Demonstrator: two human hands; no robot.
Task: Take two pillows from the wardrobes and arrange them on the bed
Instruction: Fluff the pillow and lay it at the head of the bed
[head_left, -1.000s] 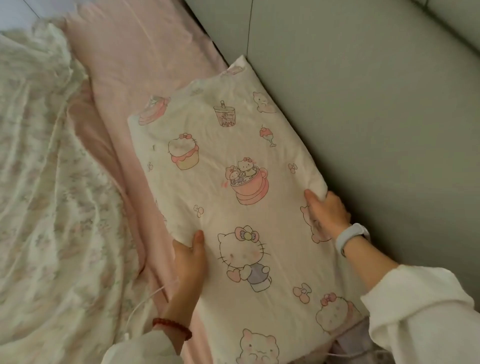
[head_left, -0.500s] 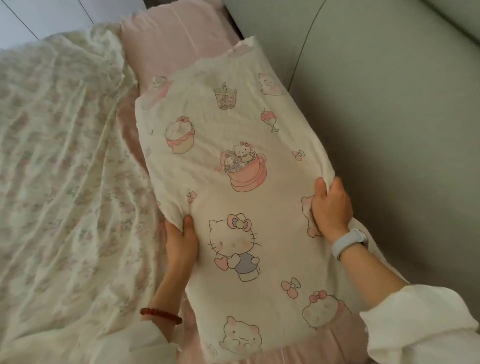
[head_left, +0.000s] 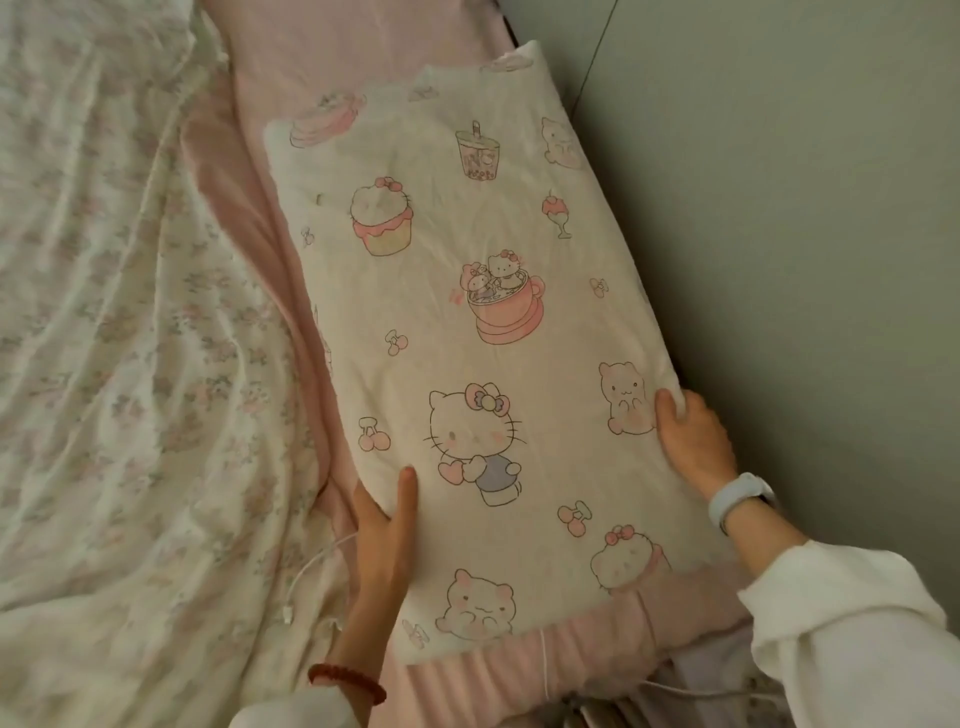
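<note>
We see a long, rectangular pillow (head_left: 467, 332) lying flat on the pink sheet (head_left: 332, 47) of the bed, its right long edge close along the grey-green padded headboard (head_left: 779, 234). The case is cream, soft and faintly creased, printed with pastel cartoon cats, a cupcake, a pink teacup, a bubble-tea cup and small cherries.

Our left hand (head_left: 382, 540) holds the pillow's left edge near the lower end: the thumb lies straight on top of the fabric, while the other fingers go under the edge, so we cannot tell how they are set. A red beaded bracelet (head_left: 347, 680) circles that wrist above a white cuff.

Our right hand (head_left: 693, 441) grips the right edge, thumb on top and the other fingers curled over the edge beside the headboard, bunching the cloth a little. A pale blue band (head_left: 740, 499) sits on this wrist, with a loose white sleeve (head_left: 852, 639) behind it.

To the left lies a rumpled, thin quilt (head_left: 114, 364) with a faded floral print. A thin white cable (head_left: 311, 566) trails over it near the left hand, probably a charging lead.
</note>
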